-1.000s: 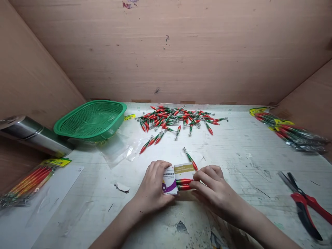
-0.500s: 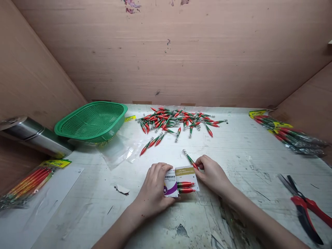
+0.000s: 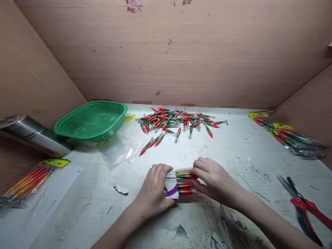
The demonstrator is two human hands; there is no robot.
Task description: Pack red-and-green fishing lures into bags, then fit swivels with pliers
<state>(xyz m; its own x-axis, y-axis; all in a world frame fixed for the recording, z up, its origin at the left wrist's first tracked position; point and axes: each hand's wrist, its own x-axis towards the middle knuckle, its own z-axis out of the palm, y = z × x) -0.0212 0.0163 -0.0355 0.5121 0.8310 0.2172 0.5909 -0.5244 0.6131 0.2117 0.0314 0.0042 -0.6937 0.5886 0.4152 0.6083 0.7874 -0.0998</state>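
My left hand (image 3: 157, 185) is closed around a small white and purple printed box (image 3: 171, 188) near the front of the table. Two red fishing lures (image 3: 186, 186) stick out of the box's right side, their other ends hidden in it. My right hand (image 3: 211, 180) pinches a third red and green squid-jig lure (image 3: 187, 176) by its red end. That lure lies level above the other two, its far end at or inside the box's opening; I cannot tell how deep. A gold and white flap (image 3: 183, 171) shows behind it.
A pile of red and green lures (image 3: 166, 119) lies at the back, near a green basket (image 3: 90, 121) and clear plastic bags (image 3: 114, 152). Bagged lures lie at right (image 3: 290, 135) and left (image 3: 31, 181). Red-handled scissors (image 3: 299, 200) are at right, a metal flask (image 3: 33, 133) at left.
My right hand has turned the third lure from slanting beyond the box to level and brought its hooked end to the box. My left hand still holds the box.
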